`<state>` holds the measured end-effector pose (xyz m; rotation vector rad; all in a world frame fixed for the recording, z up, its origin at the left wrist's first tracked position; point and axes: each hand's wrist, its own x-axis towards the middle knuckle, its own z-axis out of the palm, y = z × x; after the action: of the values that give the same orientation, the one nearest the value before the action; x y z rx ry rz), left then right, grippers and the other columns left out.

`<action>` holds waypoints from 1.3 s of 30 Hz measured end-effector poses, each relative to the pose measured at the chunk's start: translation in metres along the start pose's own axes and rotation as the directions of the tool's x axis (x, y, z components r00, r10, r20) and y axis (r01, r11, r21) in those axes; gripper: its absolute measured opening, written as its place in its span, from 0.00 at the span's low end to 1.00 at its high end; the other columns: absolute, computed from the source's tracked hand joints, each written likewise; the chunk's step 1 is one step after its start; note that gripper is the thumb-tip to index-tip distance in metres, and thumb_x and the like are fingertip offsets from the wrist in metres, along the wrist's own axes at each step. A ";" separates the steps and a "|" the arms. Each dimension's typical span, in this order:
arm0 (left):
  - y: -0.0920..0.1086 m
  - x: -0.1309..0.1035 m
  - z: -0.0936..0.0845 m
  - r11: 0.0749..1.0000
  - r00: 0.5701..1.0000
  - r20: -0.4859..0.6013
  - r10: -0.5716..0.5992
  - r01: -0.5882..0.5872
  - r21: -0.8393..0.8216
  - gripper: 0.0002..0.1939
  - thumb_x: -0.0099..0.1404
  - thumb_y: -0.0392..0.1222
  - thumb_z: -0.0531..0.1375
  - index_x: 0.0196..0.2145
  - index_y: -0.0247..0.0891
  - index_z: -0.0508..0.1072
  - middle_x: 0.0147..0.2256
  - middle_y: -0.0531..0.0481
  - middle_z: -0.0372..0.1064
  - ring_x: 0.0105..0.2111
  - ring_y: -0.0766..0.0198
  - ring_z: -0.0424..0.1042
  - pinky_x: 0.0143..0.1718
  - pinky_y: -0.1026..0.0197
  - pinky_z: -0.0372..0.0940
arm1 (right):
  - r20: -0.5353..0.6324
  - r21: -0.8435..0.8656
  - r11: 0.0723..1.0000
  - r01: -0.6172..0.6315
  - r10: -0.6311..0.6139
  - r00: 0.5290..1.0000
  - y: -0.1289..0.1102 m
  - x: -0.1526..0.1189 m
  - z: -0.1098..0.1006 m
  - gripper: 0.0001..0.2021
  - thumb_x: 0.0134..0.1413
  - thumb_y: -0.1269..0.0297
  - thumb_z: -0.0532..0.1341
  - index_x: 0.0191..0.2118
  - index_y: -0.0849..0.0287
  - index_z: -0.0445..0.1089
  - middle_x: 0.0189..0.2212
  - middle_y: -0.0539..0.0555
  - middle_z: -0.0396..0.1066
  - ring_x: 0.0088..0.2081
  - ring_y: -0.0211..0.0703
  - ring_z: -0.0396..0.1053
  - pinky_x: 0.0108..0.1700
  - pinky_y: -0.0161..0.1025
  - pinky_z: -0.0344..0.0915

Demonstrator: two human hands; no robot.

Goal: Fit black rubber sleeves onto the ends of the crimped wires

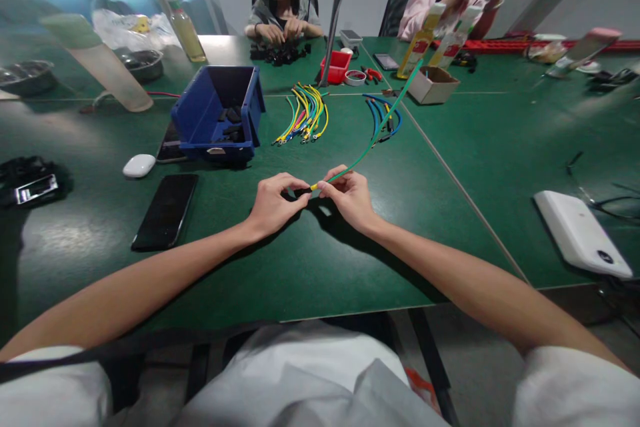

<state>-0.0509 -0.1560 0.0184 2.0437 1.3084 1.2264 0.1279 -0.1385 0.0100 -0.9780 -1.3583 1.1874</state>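
My left hand (281, 203) pinches a small black part (302, 193) between thumb and fingertips, above the green table. In the fingers of my right hand (349, 199) is a green wire (375, 138), closed on it near its yellow-banded end (314, 187). That end meets the black part; how deep it sits inside cannot be made out. The wire's free length curves up and away to the right. Beyond my hands lies a bunch of yellow and green wires (313, 110) with ring terminals. Blue wires with black ends (375, 117) lie to its right.
A blue bin (215, 150) holds several black parts. Left of my hands are a black phone (165, 212) and a white earbud case (139, 165). A white power bank (583, 233) lies right. Bottles and a metal pole (336, 20) stand farther back. Two people sit opposite.
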 end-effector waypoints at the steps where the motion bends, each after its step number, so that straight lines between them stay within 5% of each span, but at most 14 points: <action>1: 0.000 0.000 0.000 1.000 1.000 -0.002 0.002 -0.002 0.000 0.03 0.57 0.36 0.66 0.31 0.39 0.79 0.30 0.50 0.76 0.29 0.65 0.71 0.31 0.63 0.64 | -0.001 -0.002 1.000 -0.001 0.001 1.000 0.000 0.000 0.000 0.16 0.44 0.53 0.71 0.30 0.58 0.67 0.24 0.48 0.70 0.25 0.37 0.71 0.30 0.35 0.67; 39: -0.002 0.000 0.001 1.000 1.000 0.003 -0.006 0.006 0.031 0.03 0.58 0.36 0.65 0.32 0.38 0.79 0.30 0.50 0.76 0.29 0.65 0.71 0.31 0.62 0.63 | 0.014 -0.027 0.999 0.021 -0.021 1.000 0.002 -0.001 0.000 0.14 0.47 0.55 0.70 0.31 0.57 0.66 0.23 0.48 0.71 0.25 0.38 0.71 0.31 0.36 0.67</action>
<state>-0.0512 -0.1553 0.0167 2.0607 1.3387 1.2073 0.1282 -0.1394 0.0079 -0.9743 -1.3956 1.1647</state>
